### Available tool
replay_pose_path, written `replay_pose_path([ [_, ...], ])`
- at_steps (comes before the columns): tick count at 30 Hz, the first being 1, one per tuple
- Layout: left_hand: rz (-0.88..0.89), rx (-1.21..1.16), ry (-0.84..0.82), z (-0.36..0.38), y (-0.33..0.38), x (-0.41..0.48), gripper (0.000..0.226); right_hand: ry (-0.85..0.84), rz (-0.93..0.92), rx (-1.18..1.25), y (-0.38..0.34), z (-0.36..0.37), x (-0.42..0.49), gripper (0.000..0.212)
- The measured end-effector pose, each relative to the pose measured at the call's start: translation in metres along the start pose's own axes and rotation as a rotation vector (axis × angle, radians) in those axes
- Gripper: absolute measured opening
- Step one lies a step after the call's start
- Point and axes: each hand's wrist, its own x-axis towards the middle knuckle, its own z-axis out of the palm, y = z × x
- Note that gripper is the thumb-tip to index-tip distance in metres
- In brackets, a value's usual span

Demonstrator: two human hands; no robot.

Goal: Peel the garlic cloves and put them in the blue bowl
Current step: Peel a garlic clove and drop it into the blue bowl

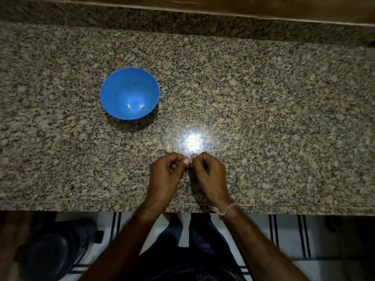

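Observation:
A blue bowl [113, 86] stands on the granite counter, left of centre, with two peeled garlic cloves [128, 106] lying in its bottom. A small garlic bulb [168, 148] lies on the counter just beyond my hands. My left hand [165, 175] and my right hand [209, 173] meet fingertip to fingertip near the counter's front edge. Both pinch a small garlic clove [190, 161] between them; the fingers hide nearly all of it. A scrap of garlic skin [182, 181] lies on the counter under my hands.
The speckled granite counter [263, 108] runs across the view, with a raised back ledge [203, 23] behind. A bright light glare [193, 141] sits just past my hands. Below the front edge are a tiled floor and a dark round object [52, 246] at lower left.

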Motion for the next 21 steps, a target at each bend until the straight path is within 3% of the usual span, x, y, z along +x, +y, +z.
replay_pose_path([
  [15, -0.146, -0.144, 0.023, 0.001, -0.001, 0.001, 0.01, -0.019, 0.001, -0.007, 0.002, 0.002, 0.002, 0.043],
  [18, -0.158, -0.073, 0.039, 0.005, -0.001, 0.002, 0.007, -0.061, 0.116, 0.137, 0.004, 0.004, 0.002, 0.043],
  [21, -0.142, 0.031, 0.039, 0.007, -0.001, 0.004, 0.003, -0.085, 0.365, 0.381, 0.001, 0.008, 0.001, 0.044],
])
